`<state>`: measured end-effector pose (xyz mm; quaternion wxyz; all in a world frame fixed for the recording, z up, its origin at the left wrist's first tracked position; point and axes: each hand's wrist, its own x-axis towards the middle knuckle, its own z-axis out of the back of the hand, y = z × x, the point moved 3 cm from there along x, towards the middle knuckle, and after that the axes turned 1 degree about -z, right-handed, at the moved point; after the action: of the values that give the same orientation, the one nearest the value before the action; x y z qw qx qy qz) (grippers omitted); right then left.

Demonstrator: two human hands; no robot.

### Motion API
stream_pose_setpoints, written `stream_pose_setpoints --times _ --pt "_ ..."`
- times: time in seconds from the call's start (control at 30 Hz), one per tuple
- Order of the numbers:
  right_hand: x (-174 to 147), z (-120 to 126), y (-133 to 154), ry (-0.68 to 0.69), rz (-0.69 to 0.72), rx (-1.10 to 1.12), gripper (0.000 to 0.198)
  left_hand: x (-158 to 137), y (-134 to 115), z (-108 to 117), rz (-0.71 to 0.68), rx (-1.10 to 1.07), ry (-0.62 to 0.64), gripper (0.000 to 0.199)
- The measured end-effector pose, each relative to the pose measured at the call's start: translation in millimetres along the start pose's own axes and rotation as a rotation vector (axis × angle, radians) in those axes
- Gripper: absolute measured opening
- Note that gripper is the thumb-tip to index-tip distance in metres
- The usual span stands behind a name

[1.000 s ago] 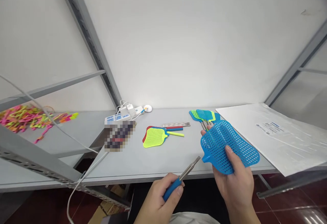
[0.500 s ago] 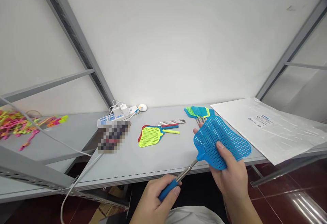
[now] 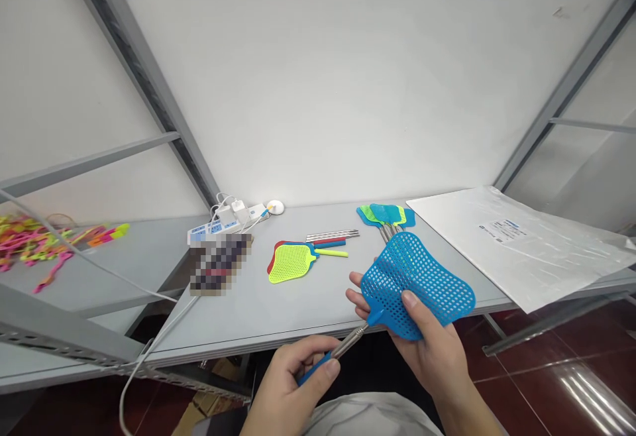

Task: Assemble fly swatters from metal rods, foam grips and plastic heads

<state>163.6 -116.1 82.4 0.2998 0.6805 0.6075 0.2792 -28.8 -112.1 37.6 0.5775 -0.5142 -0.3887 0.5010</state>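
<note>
A blue fly swatter [image 3: 422,283] with a perforated head is held in front of the table's near edge. My left hand [image 3: 298,383] is closed round its blue grip, beside the short metal shaft. Under the swatter's head lies my right hand [image 3: 432,350], its thumb pressed on the mesh and its other fingers behind it. Farther back on the table [image 3: 238,317] rests a group of swatters [image 3: 390,214] in blue and green. To the left lie a yellow-green swatter head [image 3: 291,264] and loose coloured grips [image 3: 332,253], with several metal rods [image 3: 332,235] behind them.
A white power strip [image 3: 218,229] with plugs stands at the back left, a pixelated object [image 3: 221,264] before it. A white cable [image 3: 144,356] hangs over the front edge. At right lies a white plastic-wrapped package [image 3: 517,237]. Colourful pieces [image 3: 44,247] cover the left shelf.
Both hands have moved slightly left and down with the blue swatter. More of the right hand's fingers show behind the mesh. The things on the table have stayed put.
</note>
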Motion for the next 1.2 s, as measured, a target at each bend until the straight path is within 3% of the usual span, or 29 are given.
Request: stream_pose_setpoints --times 0.17,0.47,0.63,0.8,0.93,1.1,1.2 --pt "-0.3 2.3 -4.5 0.034 0.016 -0.031 0.038 1.1 -6.7 -5.9 0.035 -0.141 0.053 0.038" --pt "-1.0 2.1 -1.2 0.012 -0.001 -0.071 0.044 -2.7 -9.4 -3.1 0.040 -0.074 -0.008 0.035" --pt "-3.3 5.8 -1.0 0.008 0.025 -0.059 0.041 -3.8 -0.8 -11.4 0.121 -0.251 0.093 0.046" --pt "-7.7 4.1 7.1 0.035 0.049 -0.120 0.038 -1.4 12.7 -20.3 0.105 -0.433 0.200 0.048" --pt "-4.4 10.7 9.6 0.053 0.022 -0.221 0.040 -1.3 6.0 -17.6 0.054 -0.314 0.203 0.044" --pt "-5.0 10.4 -0.1 0.206 0.060 -0.641 0.030 -7.1 -8.9 -13.4 0.009 -0.151 0.218 0.042" --pt "-6.2 3.8 -4.9 0.254 0.084 -0.725 0.034 -9.2 -15.5 -9.0 -0.033 -0.021 0.153 0.041"
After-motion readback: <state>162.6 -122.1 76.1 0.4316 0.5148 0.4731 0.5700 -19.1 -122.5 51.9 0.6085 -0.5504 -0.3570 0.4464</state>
